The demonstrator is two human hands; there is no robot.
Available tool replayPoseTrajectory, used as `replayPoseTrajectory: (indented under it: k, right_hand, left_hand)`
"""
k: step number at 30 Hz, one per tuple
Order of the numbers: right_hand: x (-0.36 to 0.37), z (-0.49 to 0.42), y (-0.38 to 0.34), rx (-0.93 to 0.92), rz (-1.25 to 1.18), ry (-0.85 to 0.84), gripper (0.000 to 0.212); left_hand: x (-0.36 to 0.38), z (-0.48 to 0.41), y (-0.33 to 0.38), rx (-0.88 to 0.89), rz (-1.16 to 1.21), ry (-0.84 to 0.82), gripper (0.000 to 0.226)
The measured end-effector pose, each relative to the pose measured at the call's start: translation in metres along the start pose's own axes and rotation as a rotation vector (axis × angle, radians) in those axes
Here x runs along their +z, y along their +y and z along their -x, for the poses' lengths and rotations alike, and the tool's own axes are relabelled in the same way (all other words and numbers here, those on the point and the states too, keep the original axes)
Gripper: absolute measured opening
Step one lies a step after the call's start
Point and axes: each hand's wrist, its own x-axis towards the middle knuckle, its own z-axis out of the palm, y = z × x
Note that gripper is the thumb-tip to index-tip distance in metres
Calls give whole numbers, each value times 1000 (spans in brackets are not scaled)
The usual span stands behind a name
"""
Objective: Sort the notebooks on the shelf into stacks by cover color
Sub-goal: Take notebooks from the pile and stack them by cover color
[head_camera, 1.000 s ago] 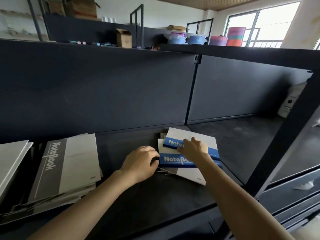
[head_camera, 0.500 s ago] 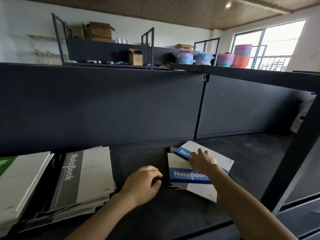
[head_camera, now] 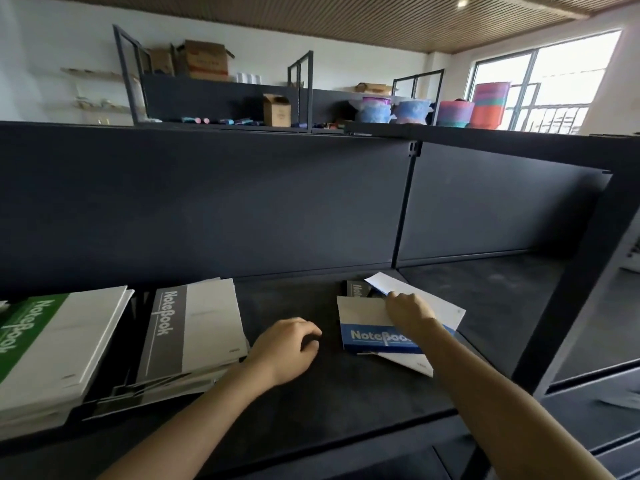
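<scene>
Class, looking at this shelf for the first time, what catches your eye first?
The right hand grips the blue notebooks at mid-shelf, the left hand resting beside them. Left of it lie a grey stack and a bold green stack at the far edge.

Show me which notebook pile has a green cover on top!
The green-and-white notebook stack at the black shelf's far left. The grey-and-white notebook stack beside it and the blue-and-white notebooks at the right hand differ.

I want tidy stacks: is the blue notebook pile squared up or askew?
Askew: the front notebook lies straight, while the second notebook under the right hand is turned, its corners sticking out.
</scene>
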Motion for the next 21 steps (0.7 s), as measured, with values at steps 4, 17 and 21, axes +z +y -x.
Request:
replayPoseTrajectory:
  k: [4,17,21]
  right_hand:
    - [-13,24,-41,22,-136,105,29]
    - [-67,73,-158,-418,-513,199,36]
    - [-66,72,-212,-596,-360,187,43]
  left_hand:
    - [8,-13,19,-208,477,-69,34]
    - [-47,3,10,-461,1490,502,25]
    - [-92,42,-54,-488,1074,647,33]
